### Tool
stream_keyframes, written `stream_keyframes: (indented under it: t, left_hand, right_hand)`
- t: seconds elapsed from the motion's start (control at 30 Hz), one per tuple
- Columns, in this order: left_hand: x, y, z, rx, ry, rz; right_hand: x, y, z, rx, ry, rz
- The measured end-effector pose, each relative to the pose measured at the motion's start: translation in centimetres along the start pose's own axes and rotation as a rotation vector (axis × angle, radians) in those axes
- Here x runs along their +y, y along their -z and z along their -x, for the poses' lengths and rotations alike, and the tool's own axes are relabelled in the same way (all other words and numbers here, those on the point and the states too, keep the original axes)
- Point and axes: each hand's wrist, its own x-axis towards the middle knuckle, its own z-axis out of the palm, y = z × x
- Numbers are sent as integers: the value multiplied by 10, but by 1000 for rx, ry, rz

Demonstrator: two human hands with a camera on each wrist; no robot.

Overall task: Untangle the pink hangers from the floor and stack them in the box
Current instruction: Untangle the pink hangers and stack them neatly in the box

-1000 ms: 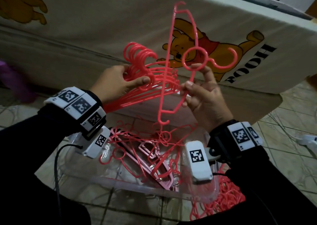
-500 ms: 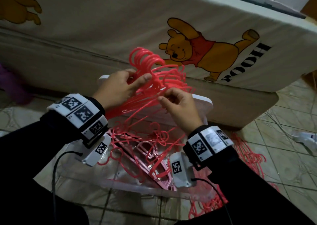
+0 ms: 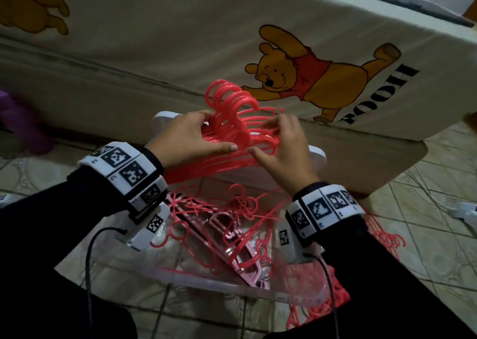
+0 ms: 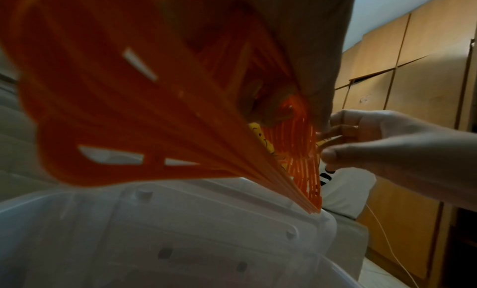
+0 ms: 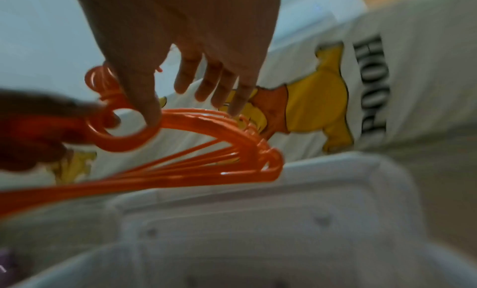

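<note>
Here the left hand (image 3: 185, 142) grasps a bundle of pink hangers (image 3: 232, 129) at the necks, thumb stretched along the front and fingers curled behind, holding it above the clear box (image 3: 232, 291). The right hand (image 3: 286, 147) meets the bundle from the other side, its fingers (image 5: 219, 84) fairly straight and spread, tips resting on the shoulder bars and thumb pressed at the ring below the hooks; it touches rather than clasps. The bundle's hooks are too tightly nested to count, though roughly a dozen show. More hangers lie tangled in the box (image 3: 240, 232), number unclear, and another heap (image 3: 384, 238) sits on the floor to the right. One white lid (image 3: 316, 155) leans behind the box
</note>
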Motion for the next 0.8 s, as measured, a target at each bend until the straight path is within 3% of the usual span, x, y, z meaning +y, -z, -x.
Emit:
stream_keyframes:
  t: [0.07,0.13,0.37,0.47,0.57,0.63,0.7,0.8]
  left_hand:
    - [0,0,0,-9,1,-30]
    - [3,-3,3,-61,7,-27]
    - [10,-9,5,-163,-1,-20]
    - [10,-6,6,-146,-64,-282]
    - [6,-4,8,-85,-163,-646]
    - [2,-4,8,-49,-220,-759]
    - [0,-2,6,-41,-228,-751]
    - [0,-4,7,-147,-171,-622]
  right_hand:
    - [6,3,2,-60,55,256]
    - [8,0,5,-181,72,366]
    - [8,-5,3,-263,202,466]
    - [10,-5,3,-326,171,511]
    - [12,-4,2,-352,176,474]
    - [14,-4,1,-346,152,404]
    - [15,-4,0,-370,103,322]
    - [15,-6,-3,-448,60,239]
